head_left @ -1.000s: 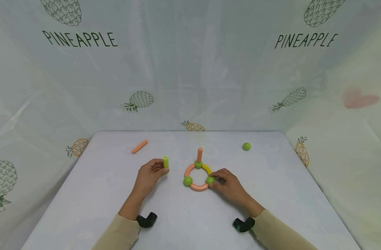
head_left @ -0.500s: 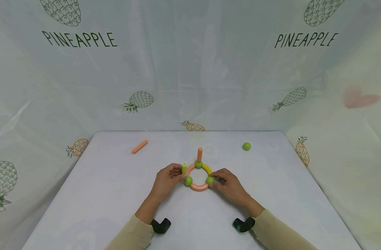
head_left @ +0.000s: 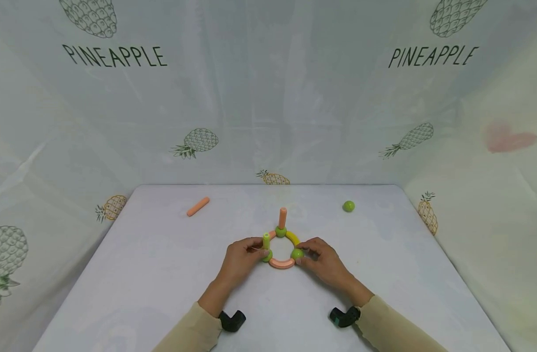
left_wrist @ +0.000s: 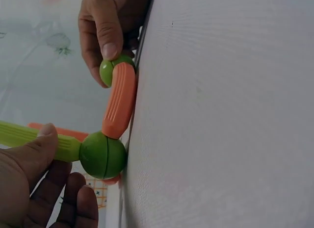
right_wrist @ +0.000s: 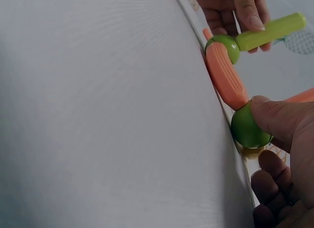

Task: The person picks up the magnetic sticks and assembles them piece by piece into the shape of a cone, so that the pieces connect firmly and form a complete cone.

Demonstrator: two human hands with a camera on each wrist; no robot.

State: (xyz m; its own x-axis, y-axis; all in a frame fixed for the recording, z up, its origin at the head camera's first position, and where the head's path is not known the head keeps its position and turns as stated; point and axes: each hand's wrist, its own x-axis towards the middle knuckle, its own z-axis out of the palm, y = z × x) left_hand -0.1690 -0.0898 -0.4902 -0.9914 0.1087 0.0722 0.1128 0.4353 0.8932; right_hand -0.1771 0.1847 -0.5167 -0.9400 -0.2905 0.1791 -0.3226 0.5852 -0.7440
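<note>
My left hand (head_left: 243,258) pinches a yellow-green ribbed rod (left_wrist: 66,148) between thumb and fingers. The rod stands upright with its lower end against the left green ball (left_wrist: 103,155) of a ring on the table. Curved orange pieces (head_left: 281,264), a curved yellow piece (head_left: 292,237) and green balls make up this ring. From its far ball (head_left: 280,231) an orange rod (head_left: 282,218) rises upright. My right hand (head_left: 325,261) holds the ring's right green ball (right_wrist: 249,127), thumb on top; part of that ball is hidden behind the thumb.
A loose orange rod (head_left: 198,207) lies at the back left of the white table (head_left: 383,283). At the back right rests a single green ball (head_left: 348,206). Behind the table's far edge hangs a pineapple-print curtain (head_left: 268,107).
My left hand has carried the yellow-green rod rightward from beside the ring onto its left green ball. The right hand has stayed at the right ball.
</note>
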